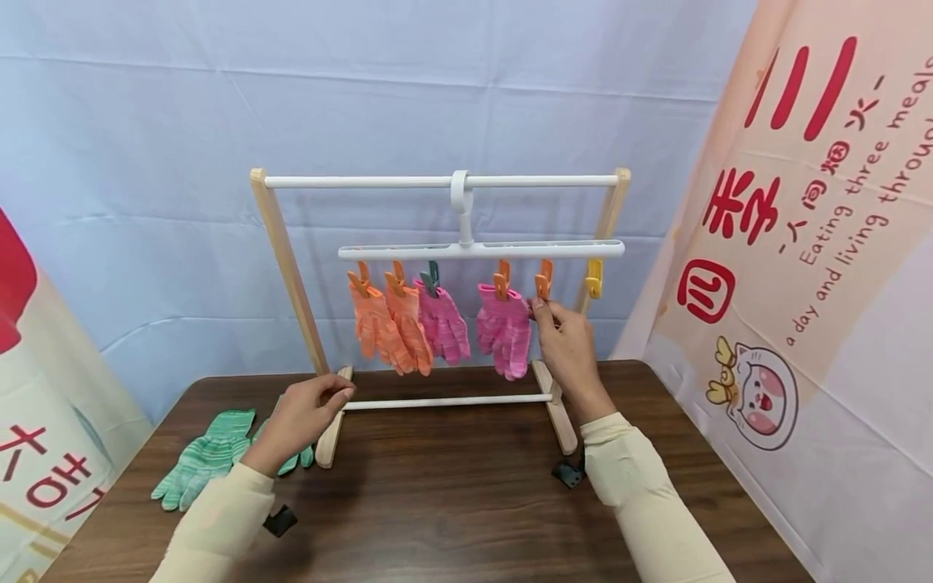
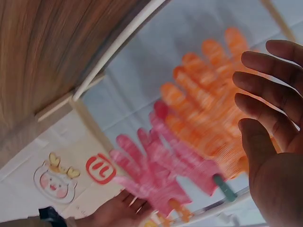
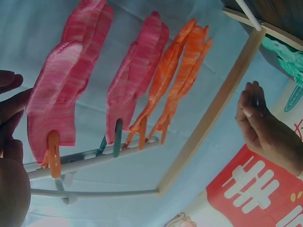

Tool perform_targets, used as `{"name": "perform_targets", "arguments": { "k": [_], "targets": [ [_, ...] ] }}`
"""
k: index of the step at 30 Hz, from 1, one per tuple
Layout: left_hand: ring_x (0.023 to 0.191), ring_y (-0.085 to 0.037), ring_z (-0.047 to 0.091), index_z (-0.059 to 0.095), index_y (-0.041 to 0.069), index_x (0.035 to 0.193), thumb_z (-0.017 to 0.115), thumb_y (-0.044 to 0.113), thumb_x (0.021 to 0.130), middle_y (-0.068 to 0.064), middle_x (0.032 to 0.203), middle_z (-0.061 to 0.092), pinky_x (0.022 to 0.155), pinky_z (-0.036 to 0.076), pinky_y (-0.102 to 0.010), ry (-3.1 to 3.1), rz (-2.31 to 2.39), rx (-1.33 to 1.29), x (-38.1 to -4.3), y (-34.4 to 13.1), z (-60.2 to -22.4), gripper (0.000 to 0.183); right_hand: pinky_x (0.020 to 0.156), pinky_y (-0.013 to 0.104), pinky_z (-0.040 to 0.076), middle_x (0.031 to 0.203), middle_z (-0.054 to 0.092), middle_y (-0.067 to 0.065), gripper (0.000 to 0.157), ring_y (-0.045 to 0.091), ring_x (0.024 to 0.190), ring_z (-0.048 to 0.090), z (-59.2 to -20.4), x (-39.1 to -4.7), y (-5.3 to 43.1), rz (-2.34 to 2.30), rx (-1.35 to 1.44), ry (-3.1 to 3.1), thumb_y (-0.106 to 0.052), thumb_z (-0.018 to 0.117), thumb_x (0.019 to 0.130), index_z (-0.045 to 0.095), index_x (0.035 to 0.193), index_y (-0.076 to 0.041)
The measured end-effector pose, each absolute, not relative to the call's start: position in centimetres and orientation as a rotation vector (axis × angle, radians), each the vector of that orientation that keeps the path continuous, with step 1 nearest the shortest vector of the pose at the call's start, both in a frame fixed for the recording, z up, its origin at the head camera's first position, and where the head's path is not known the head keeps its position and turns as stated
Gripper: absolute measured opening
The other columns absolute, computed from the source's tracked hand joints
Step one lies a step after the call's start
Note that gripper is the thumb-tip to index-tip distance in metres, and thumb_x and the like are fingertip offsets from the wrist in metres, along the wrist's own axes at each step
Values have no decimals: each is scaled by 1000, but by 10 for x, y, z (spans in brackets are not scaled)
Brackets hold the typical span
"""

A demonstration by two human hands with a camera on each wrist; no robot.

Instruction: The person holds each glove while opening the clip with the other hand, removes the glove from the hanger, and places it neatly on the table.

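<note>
Green gloves lie leftmost on the table. Next, the left hand looks bunched in the head view; its wrist view shows fingers parted, holding nothing. Orange gloves, then pink gloves, hang clipped below the hanger. At the rightmost pink cuff is the right hand; its wrist view crops the fingers, so I cannot tell whether they pinch it. The yellow clip, rightmost, shows whole only from the head.

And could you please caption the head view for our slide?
Orange gloves and pink gloves hang clipped beneath a white hanger, right hand alongside.
</note>
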State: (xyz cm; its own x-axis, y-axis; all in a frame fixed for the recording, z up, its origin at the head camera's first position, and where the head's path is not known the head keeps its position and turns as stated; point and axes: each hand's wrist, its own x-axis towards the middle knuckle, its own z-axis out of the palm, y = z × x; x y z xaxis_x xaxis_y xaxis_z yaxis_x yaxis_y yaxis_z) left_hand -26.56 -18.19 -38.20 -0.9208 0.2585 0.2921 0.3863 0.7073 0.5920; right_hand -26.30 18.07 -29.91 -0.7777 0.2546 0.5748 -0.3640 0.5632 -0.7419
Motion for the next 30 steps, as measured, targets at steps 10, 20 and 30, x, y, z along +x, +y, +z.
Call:
{"name": "perform_targets", "arguments": {
  "k": [10,20,30],
  "targets": [
    [80,-10,57,63,24,102,53,30,93,8,96,63,68,47,-33,-2620,-1050,-711,-262,-133,-358,14,80,39,43,99,68,8,40,21,92,59,-300,-262,176,1249,37,-2134,-44,48,93,72,94,-12],
    [87,-8,58,62,22,107,55,31,92,9,100,62,76,49,-34,-2536,-1065,-769,-265,-100,-342,19,91,43,41,116,61,10,44,26,107,56,-301,-262,168,1269,22,-2179,-46,42,95,62,117,-14],
    [83,-8,60,63,18,107,56,25,92,8,92,63,74,50,-34,-2511,-1137,-777,-269,-81,-332,18,84,43,43,100,65,11,44,26,95,59,-302,-265,163,1261,24,-2168,-48,43,93,67,100,-13]
  ]
}}
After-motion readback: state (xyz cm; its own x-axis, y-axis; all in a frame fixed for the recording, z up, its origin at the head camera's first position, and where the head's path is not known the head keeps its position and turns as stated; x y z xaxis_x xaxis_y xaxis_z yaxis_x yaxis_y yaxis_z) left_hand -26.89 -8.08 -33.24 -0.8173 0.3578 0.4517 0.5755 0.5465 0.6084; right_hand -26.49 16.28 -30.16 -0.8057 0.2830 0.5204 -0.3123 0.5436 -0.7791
